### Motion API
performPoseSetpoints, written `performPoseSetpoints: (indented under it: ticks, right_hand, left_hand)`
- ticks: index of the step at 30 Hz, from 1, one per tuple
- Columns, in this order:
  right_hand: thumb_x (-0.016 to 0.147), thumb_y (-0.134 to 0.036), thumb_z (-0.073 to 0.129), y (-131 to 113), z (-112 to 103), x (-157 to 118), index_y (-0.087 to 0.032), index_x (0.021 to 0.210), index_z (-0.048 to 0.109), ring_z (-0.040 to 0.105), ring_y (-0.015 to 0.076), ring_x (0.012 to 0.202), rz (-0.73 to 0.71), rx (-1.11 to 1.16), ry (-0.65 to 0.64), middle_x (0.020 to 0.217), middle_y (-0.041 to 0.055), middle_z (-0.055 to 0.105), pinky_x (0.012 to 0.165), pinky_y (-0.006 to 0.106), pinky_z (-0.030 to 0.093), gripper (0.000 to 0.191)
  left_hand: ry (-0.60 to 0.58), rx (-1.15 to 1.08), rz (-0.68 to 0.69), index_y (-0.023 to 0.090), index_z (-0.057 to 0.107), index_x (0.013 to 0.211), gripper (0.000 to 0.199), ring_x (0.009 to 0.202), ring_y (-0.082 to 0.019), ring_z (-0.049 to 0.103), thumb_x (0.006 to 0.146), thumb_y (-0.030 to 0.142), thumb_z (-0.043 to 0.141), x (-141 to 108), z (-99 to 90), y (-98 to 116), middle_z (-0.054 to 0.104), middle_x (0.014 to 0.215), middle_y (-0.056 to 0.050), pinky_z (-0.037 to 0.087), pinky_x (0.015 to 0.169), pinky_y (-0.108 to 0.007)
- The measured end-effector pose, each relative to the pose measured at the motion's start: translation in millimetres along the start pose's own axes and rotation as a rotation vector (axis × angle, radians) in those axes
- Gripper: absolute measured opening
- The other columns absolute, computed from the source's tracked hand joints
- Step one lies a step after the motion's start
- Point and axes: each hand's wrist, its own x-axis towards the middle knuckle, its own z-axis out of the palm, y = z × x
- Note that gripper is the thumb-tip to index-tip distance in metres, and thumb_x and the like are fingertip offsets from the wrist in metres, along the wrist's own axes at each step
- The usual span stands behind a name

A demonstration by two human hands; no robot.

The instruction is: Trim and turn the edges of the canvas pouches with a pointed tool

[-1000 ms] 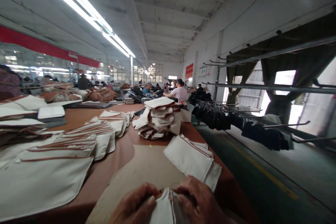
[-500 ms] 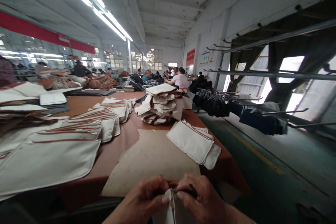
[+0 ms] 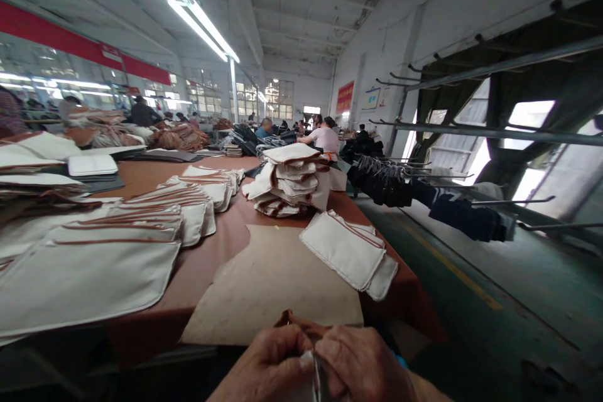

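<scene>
At the bottom centre, my left hand (image 3: 271, 361) pinches the edge of a cream and brown fabric piece (image 3: 308, 325). My right hand (image 3: 362, 358) grips the same piece from the other side, its curled fingers close against my left fingertips. Brown fabric sticks up behind the fingers, and the pale layers meet in a narrow seam or slit between the hands. The fingers and the frame's lower edge hide most of the piece. Just beyond the hands lies a tan paper-like sheet (image 3: 277, 282) on the table.
Cream pieces with brown edges (image 3: 113, 270) fan across the table's left side. A tall folded stack (image 3: 294, 179) stands mid-table, and a small stack (image 3: 346, 251) lies near the right edge. Metal racks (image 3: 494, 132) hold dark garments at right. A co-worker (image 3: 325, 138) is farther back.
My right hand has turned and closed farther over the seam, its fingers now covering more of the pale fabric. More brown fabric shows above the hands. The view has shifted slightly.
</scene>
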Motion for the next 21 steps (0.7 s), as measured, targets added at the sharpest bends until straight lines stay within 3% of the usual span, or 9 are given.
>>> performPoseSetpoints:
  ticks: [3,6,8,11,13,17,21]
  right_hand:
    - [0.091,-0.011,0.039,0.8,11.3,-5.6,-0.020,0.091,0.052,0.058,0.0165,0.057,0.060,-0.002,0.041,0.068,0.0033,0.063,0.052,0.029,0.040,0.015]
    - [0.082,-0.012,0.042,5.7,11.3,-5.8,-0.021,0.079,0.051,0.053,0.0161,0.055,0.156,0.026,0.043,0.065,0.0027,0.059,0.050,0.029,0.035,0.012]
    - [0.076,-0.014,0.046,11.0,1.8,-0.4,-0.020,0.073,0.052,0.051,0.0141,0.056,0.410,0.250,-0.064,0.064,0.0008,0.057,0.051,0.027,0.034,0.009]
    - [0.073,-0.019,0.050,20.0,-13.9,9.1,-0.018,0.075,0.059,0.044,0.0095,0.047,0.907,0.811,-0.312,0.058,-0.0042,0.050,0.045,0.021,0.031,0.009]
    - [0.072,-0.023,0.052,25.1,-16.4,10.5,-0.018,0.078,0.060,0.038,0.0075,0.040,1.070,1.054,-0.360,0.052,-0.0065,0.045,0.038,0.018,0.026,0.011]
    - [0.070,-0.026,0.053,31.7,-4.3,2.8,-0.017,0.077,0.060,0.034,0.0068,0.033,1.161,1.195,-0.262,0.046,-0.0075,0.043,0.031,0.016,0.023,0.013]
    - [0.069,-0.026,0.054,36.9,6.1,-4.0,-0.018,0.076,0.059,0.032,0.0071,0.032,1.232,1.286,-0.207,0.045,-0.0076,0.043,0.029,0.016,0.023,0.012]
  left_hand:
    - [0.045,0.053,0.014,0.014,0.059,0.080,0.047,0.067,-0.012,0.042,0.076,0.059,0.072,1.0,5.9,5.2,0.054,0.074,0.000,0.028,0.058,-0.022]
    - [-0.026,0.140,0.006,0.014,0.060,0.078,0.049,0.068,-0.012,0.041,0.075,0.061,0.072,4.4,9.2,12.3,0.053,0.074,0.000,0.028,0.057,-0.022]
    - [-0.057,0.126,-0.022,0.014,0.059,0.076,0.047,0.067,-0.012,0.039,0.075,0.059,0.072,7.4,10.7,15.6,0.051,0.073,0.000,0.027,0.056,-0.022]
    - [-0.022,0.050,-0.045,0.014,0.056,0.072,0.045,0.063,-0.011,0.037,0.075,0.056,0.071,13.2,12.0,13.4,0.049,0.069,0.001,0.024,0.055,-0.022]
    - [0.013,0.024,-0.038,0.014,0.056,0.070,0.042,0.059,-0.010,0.035,0.075,0.053,0.070,18.6,10.9,6.6,0.048,0.065,0.002,0.023,0.054,-0.023]
    - [0.076,0.085,-0.084,0.015,0.059,0.067,0.033,0.059,-0.012,0.040,0.071,0.046,0.070,31.5,4.8,-8.3,0.052,0.063,0.002,0.027,0.053,-0.023]
    - [0.126,0.107,-0.121,0.016,0.059,0.065,0.027,0.060,-0.012,0.043,0.070,0.040,0.068,40.2,1.5,-9.7,0.054,0.062,0.003,0.031,0.054,-0.023]
